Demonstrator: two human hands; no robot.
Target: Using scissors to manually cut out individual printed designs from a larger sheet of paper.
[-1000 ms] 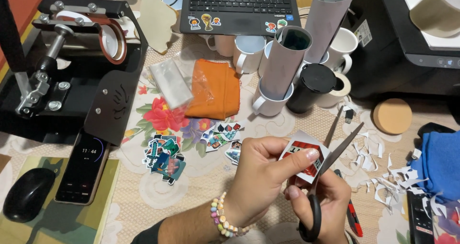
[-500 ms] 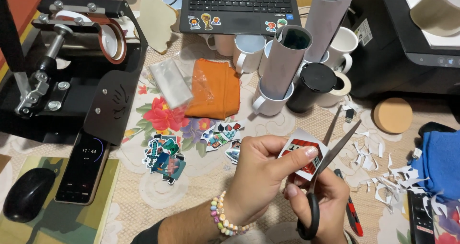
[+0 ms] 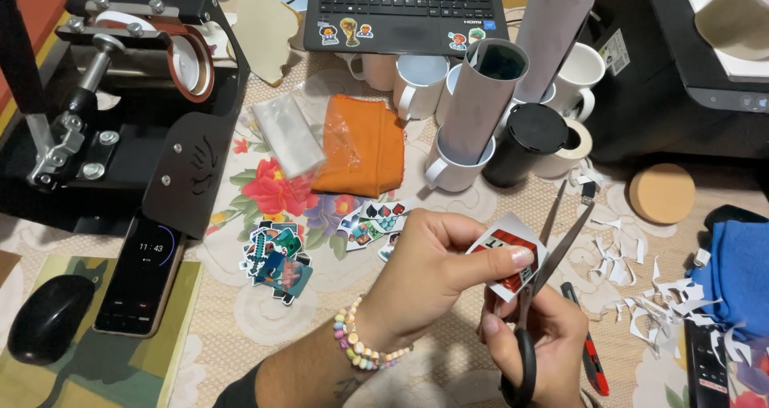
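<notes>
My left hand (image 3: 432, 276), with a bead bracelet at the wrist, pinches a small white sticker printed in red and black (image 3: 506, 254) between thumb and fingers. My right hand (image 3: 535, 336) grips black-handled scissors (image 3: 545, 272), whose blades stand slightly apart against the sticker's right edge. Several cut-out colourful stickers (image 3: 276, 260) lie on the floral tablecloth to the left of my hands. White paper scraps (image 3: 641, 292) are scattered to the right.
A black mug press (image 3: 120, 104) stands at the left, with a phone (image 3: 140, 276) and a mouse (image 3: 48, 316) below it. Behind are a laptop (image 3: 400, 8), several mugs (image 3: 448, 164), paper rolls, an orange cloth (image 3: 360, 144), a cork disc (image 3: 661, 192) and a blue cloth (image 3: 741, 268).
The scissor blades have shifted slightly along the sticker's edge and my left hand has turned the sticker a little. Everything else on the table is as before.
</notes>
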